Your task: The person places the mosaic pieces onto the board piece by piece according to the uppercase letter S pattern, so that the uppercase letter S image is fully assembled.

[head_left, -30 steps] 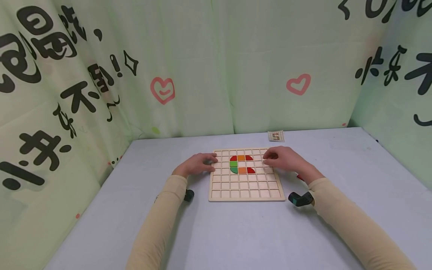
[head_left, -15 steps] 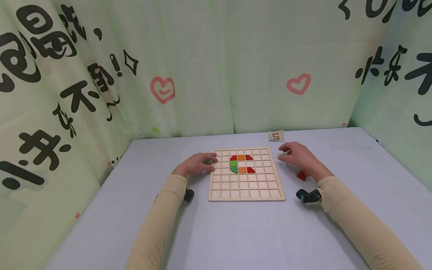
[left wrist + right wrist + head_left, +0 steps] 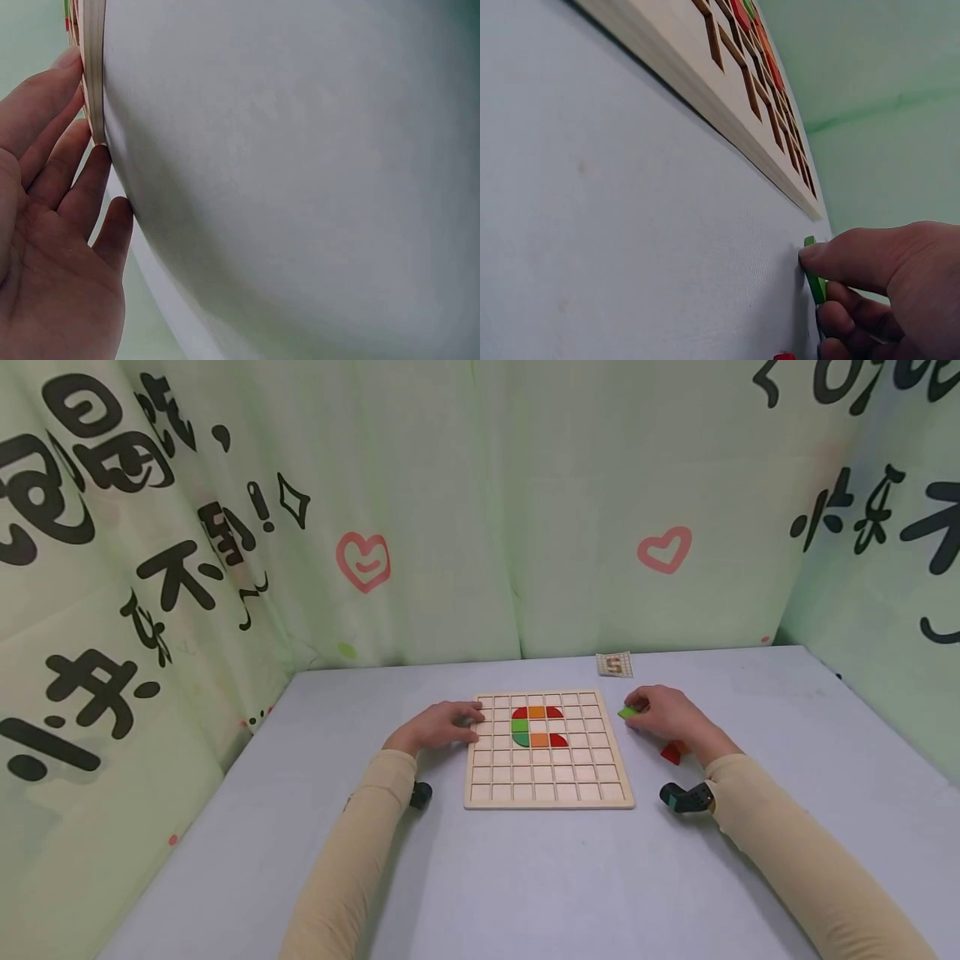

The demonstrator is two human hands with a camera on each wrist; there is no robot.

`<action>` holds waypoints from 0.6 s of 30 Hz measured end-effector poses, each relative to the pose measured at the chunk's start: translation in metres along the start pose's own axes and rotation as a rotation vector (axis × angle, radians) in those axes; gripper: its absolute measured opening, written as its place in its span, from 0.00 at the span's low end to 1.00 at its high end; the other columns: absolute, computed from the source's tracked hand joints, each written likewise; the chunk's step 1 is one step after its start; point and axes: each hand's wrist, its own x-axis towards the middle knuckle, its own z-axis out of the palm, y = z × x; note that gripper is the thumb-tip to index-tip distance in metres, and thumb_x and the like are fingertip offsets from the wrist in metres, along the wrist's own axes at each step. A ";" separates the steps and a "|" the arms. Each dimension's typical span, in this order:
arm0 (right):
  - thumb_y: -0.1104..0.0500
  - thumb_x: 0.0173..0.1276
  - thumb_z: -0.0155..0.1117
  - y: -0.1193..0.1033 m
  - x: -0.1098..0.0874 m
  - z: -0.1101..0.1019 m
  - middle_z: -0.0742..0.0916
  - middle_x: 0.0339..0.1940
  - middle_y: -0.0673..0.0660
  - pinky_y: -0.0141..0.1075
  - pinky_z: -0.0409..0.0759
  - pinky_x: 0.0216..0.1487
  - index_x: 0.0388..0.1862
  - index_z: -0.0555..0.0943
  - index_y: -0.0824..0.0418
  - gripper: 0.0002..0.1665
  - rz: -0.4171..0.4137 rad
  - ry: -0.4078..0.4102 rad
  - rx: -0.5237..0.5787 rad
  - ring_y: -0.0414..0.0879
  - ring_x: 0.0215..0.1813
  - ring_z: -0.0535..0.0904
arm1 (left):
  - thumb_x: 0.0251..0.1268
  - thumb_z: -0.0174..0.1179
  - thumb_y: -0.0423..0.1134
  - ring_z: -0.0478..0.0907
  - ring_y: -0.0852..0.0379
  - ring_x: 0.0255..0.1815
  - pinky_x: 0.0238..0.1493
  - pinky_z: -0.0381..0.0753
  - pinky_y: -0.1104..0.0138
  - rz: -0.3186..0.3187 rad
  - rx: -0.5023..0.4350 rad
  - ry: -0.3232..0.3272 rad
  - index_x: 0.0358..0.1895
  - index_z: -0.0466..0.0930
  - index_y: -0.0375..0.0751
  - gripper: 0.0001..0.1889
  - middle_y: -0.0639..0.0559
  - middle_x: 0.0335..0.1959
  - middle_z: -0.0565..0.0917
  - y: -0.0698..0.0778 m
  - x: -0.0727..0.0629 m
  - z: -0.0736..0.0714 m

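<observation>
A square wooden grid board (image 3: 551,774) lies on the table with red, orange and green tiles set in a C shape in its upper middle cells. At the board's left edge is my left hand (image 3: 433,724), its fingers loosely extended and the fingertips against the side; the left wrist view shows the thumb (image 3: 64,64) at the upper edge. Just off the board's right side, my right hand (image 3: 666,712) pinches a green tile (image 3: 815,271) between thumb and fingers, close over the tabletop.
A red tile (image 3: 671,754) lies under the right wrist, with an orange tile (image 3: 682,747) beside it. A small printed card (image 3: 614,665) lies at the table's back edge. Curtains (image 3: 450,527) with writing and hearts enclose the back and sides of the white table (image 3: 525,877).
My right hand has moved right, off the board, and picked up a green tile. The red and orange tiles near its wrist have come into sight. The left hand stays at the board's edge.
</observation>
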 end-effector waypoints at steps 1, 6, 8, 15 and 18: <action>0.59 0.67 0.63 0.000 0.000 0.000 0.80 0.52 0.70 0.54 0.75 0.57 0.58 0.74 0.74 0.25 -0.005 -0.002 0.001 0.60 0.51 0.74 | 0.66 0.64 0.40 0.55 0.51 0.77 0.74 0.56 0.57 0.002 0.000 -0.001 0.59 0.80 0.46 0.19 0.56 0.73 0.66 0.000 0.000 0.000; 0.62 0.66 0.60 -0.001 -0.001 -0.001 0.80 0.53 0.71 0.55 0.74 0.58 0.60 0.73 0.74 0.26 -0.013 -0.016 -0.002 0.61 0.52 0.73 | 0.65 0.64 0.40 0.55 0.52 0.77 0.74 0.56 0.58 -0.001 0.001 -0.002 0.59 0.80 0.45 0.19 0.56 0.73 0.66 0.000 0.000 0.000; 0.62 0.66 0.60 -0.002 -0.001 -0.001 0.79 0.54 0.71 0.55 0.73 0.58 0.61 0.73 0.75 0.27 -0.015 -0.019 -0.009 0.61 0.52 0.73 | 0.65 0.64 0.40 0.55 0.52 0.77 0.74 0.56 0.58 -0.001 0.004 -0.001 0.59 0.80 0.45 0.19 0.56 0.73 0.66 0.000 0.000 0.000; 0.57 0.67 0.64 -0.002 -0.001 0.000 0.81 0.51 0.69 0.55 0.74 0.57 0.59 0.76 0.73 0.26 -0.020 -0.008 -0.023 0.60 0.51 0.73 | 0.66 0.64 0.40 0.55 0.51 0.77 0.74 0.56 0.57 0.000 -0.002 -0.001 0.59 0.80 0.45 0.19 0.55 0.73 0.66 0.000 0.000 0.000; 0.58 0.68 0.63 -0.002 -0.002 0.000 0.82 0.51 0.69 0.55 0.74 0.57 0.58 0.77 0.73 0.25 -0.028 -0.009 -0.023 0.60 0.50 0.74 | 0.66 0.64 0.40 0.55 0.52 0.77 0.74 0.56 0.57 -0.001 0.001 -0.001 0.59 0.80 0.45 0.19 0.56 0.73 0.66 -0.001 0.001 0.000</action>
